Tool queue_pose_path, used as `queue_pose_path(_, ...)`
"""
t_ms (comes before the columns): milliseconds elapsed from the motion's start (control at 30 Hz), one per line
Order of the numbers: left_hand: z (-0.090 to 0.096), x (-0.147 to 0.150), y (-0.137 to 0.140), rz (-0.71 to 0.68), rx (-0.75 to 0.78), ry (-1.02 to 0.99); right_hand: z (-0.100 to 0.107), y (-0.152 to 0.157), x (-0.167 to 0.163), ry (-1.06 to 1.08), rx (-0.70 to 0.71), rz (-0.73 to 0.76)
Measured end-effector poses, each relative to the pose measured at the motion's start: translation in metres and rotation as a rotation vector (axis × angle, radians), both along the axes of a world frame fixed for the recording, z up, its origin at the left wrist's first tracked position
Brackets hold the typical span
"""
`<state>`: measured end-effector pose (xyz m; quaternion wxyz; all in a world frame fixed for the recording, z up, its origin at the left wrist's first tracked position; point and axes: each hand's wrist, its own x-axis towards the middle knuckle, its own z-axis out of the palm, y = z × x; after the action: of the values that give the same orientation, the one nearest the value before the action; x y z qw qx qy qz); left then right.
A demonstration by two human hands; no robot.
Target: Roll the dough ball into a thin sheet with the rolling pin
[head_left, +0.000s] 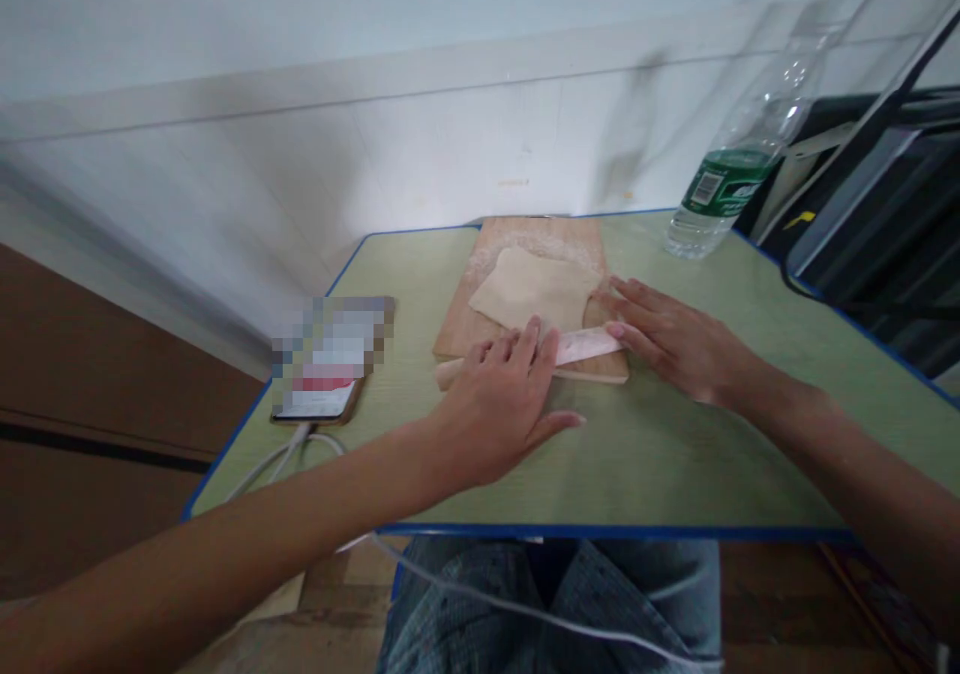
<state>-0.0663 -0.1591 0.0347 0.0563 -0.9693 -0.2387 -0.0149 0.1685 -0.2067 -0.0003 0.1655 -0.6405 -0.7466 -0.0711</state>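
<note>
A thin, uneven sheet of dough [536,286] lies on a small wooden board [457,324] dusted with flour. Across the near part of the board runs a rolling pin [585,346], whose right part looks white. My left hand [499,399] rests over the middle of the pin, fingers stretched forward and thumb spread out to the right. At the pin's right end is my right hand [667,334], its thumb touching that end and its fingers extended towards the right edge of the dough. The pin's surface under my left hand is hidden.
A phone [334,359] with a white cable [300,439] lies left on the green, blue-edged table [637,464]. A clear plastic bottle [724,189] with a green label stands at the back right, near dark items [892,194]. The white wall [450,144] borders the table's far edge.
</note>
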Motion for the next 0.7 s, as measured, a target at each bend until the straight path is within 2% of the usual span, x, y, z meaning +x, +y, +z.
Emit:
queue_pose_path(167, 0.001, -0.01, 0.032, -0.16, -0.013, -0.056, -0.007, -0.01, 0.0, 0.0, 0.054, -0.048)
queue_pose_path(367, 0.021, -0.014, 0.042, -0.209, 0.122, 0.071, -0.014, -0.019, -0.001, -0.022, 0.14, -0.008)
queue_pose_path(533, 0.045, -0.002, 0.071, -0.228, 0.209, 0.096, -0.008, -0.015, -0.016, 0.016, 0.04, -0.103)
queue_pose_path(600, 0.048, 0.003, 0.089, -0.237, 0.194, 0.086, -0.007, -0.011, -0.021, -0.002, 0.013, -0.164)
queue_pose_path(700, 0.042, 0.007, 0.108, -0.222, 0.139, 0.098, -0.007, -0.006, -0.025, -0.105, 0.091, -0.201)
